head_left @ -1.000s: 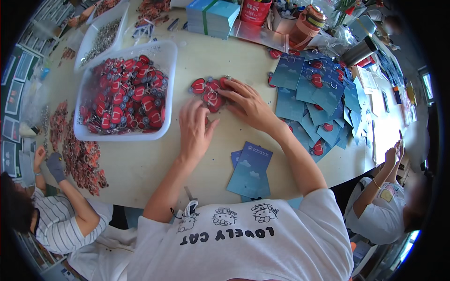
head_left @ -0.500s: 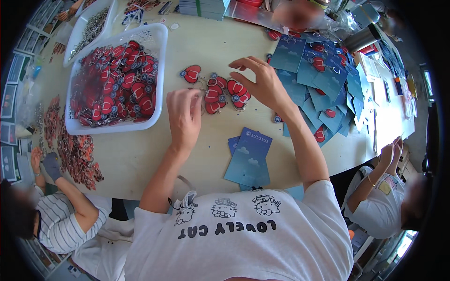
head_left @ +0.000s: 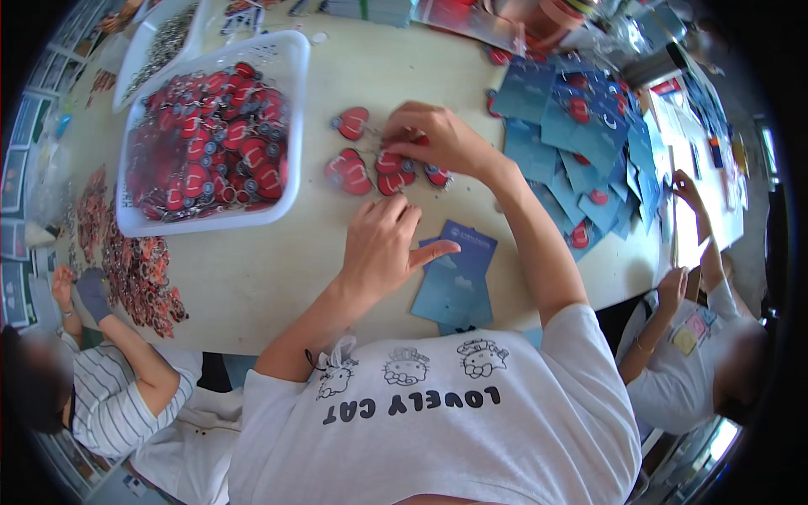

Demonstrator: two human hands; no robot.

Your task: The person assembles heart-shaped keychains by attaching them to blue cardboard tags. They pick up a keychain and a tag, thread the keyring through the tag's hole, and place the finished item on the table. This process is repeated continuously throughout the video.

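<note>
Since half a second ago, right hand (head_left: 433, 139) dropped onto the red keychains (head_left: 370, 168), fingers pinching one. Left hand (head_left: 379, 248) lies open, flat on the counter (head_left: 278, 269), thumb touching blue cards (head_left: 459, 273). White basket (head_left: 290, 63) sits far left, blue card pile (head_left: 581, 143) far right.

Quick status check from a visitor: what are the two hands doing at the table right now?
Right hand pinching a red keychain among loose ones. Left hand flat on the table, thumb touching the blue cards. Nothing blocking.
</note>
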